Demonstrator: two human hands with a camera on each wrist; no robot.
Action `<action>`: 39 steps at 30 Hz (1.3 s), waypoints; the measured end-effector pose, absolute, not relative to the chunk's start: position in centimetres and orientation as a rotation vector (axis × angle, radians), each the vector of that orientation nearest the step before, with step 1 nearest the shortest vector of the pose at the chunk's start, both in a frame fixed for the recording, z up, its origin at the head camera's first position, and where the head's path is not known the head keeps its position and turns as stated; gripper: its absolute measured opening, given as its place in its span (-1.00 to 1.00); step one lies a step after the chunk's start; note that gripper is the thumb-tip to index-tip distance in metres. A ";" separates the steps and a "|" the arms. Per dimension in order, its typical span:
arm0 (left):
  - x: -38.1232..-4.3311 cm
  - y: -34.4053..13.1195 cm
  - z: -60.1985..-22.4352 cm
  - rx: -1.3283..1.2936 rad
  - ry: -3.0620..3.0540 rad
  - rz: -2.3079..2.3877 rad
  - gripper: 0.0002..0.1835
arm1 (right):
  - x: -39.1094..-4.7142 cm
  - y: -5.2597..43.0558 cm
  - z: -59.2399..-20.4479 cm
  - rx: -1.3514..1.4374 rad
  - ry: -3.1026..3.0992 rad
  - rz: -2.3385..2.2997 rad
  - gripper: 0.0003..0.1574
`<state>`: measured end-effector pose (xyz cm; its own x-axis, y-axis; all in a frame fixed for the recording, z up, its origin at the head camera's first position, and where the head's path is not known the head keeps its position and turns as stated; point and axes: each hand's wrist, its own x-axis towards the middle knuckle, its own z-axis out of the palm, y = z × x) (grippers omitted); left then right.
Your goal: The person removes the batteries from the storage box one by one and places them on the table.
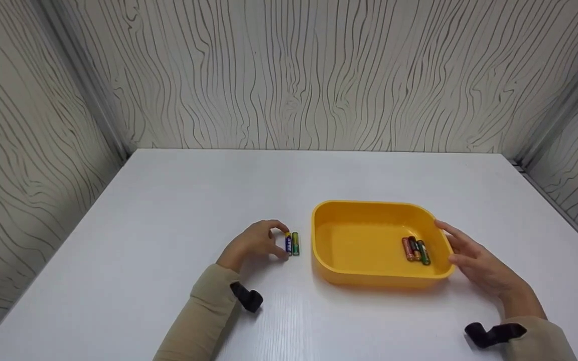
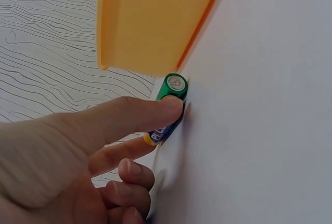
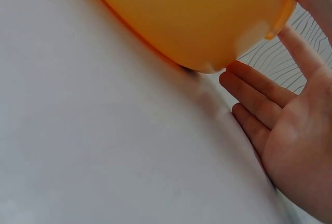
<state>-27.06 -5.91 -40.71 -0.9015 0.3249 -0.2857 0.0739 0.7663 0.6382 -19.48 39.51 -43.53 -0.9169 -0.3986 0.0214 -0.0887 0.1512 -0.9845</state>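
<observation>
My left hand [image 1: 259,239] pinches a blue battery [image 1: 288,244] with a yellow end, thumb at its near end and index finger at the far one. Right beside it lies a green battery [image 1: 295,244], whose flat metal end [image 2: 176,82] faces the camera in the left wrist view. To their right stands a yellow plastic bin [image 1: 356,245]. My right hand [image 1: 484,268] touches the bin's right end, its fingers spread and nearly straight. Inside the bin, near that end, lie a red battery [image 1: 408,249], a dark battery with an orange end [image 1: 415,249] and a green-and-dark battery [image 1: 424,252].
The white table [image 1: 193,200] reaches back to a panel with a wavy line pattern [image 1: 289,75]. Similar panels [image 1: 13,150] stand at both sides. Black camera mounts [image 1: 247,297] sit at both wrists.
</observation>
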 end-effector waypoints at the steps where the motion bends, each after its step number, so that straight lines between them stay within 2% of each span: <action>1: -27.1 -5.9 -40.7 0.300 2.578 0.911 -0.43 | -19.5 39.5 -43.5 -0.469 2.187 -1.838 -0.16; 8: -27.0 -6.1 -40.6 0.283 2.568 0.924 -0.43 | -19.4 39.4 -43.4 -0.426 2.214 -1.807 -0.15; 17: -27.1 -6.4 -40.4 0.321 2.585 0.939 -0.45 | -19.7 39.4 -43.6 -0.518 2.133 -1.851 -0.15; 25: -26.8 -5.9 -39.1 0.332 2.565 1.042 -0.47 | -19.8 39.6 -43.4 -0.492 2.145 -1.839 -0.16; 39: -25.8 -3.3 -35.7 0.500 2.572 1.175 -0.52 | -19.6 39.8 -43.4 -0.503 2.122 -1.841 -0.16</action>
<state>-25.84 -3.28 -35.70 -0.9043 0.4155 -0.0985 0.1975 0.6115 0.7662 -19.65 39.79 -43.38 -0.8982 -0.4394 0.0125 -0.0743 0.1238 -0.9895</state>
